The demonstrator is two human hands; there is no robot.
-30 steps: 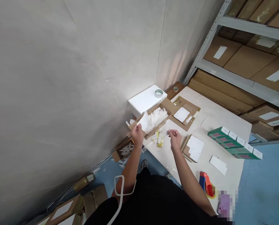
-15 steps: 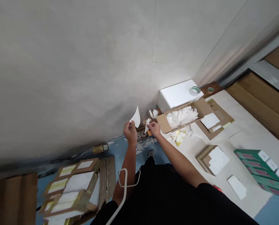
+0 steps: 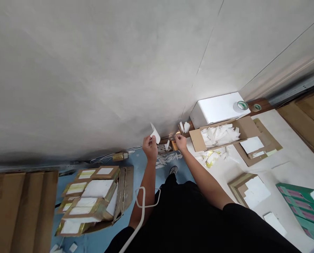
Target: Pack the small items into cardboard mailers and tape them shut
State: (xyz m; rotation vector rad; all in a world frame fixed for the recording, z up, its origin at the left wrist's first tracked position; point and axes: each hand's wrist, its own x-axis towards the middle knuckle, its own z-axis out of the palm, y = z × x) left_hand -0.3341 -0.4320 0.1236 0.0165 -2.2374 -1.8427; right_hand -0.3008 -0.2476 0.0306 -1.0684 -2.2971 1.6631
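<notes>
My left hand [image 3: 150, 149] pinches a curled white paper sheet [image 3: 155, 135] upright between thumb and fingers, in front of the grey wall. To its right, my right hand [image 3: 181, 142] hangs with its fingers slightly apart and holds nothing that I can see. Left of those fingers a folded white paper strip [image 3: 167, 144] shows, apart from the hand, above a container of paper scraps [image 3: 161, 149]. More white scraps [image 3: 169, 159] lie on the blue floor just below it.
On the white table [image 3: 241, 160] at right are a carton of crumpled white paper [image 3: 198, 140], a white box [image 3: 220, 108] with a tape roll [image 3: 242, 105], a smaller carton [image 3: 236, 188] and green boxes [image 3: 299, 202]. Stacked labelled cartons [image 3: 115, 172] stand on the floor at left.
My right hand has let go of the paper strip and moved slightly away from it to the right. My left hand still holds its sheet. The view has turned a little leftward.
</notes>
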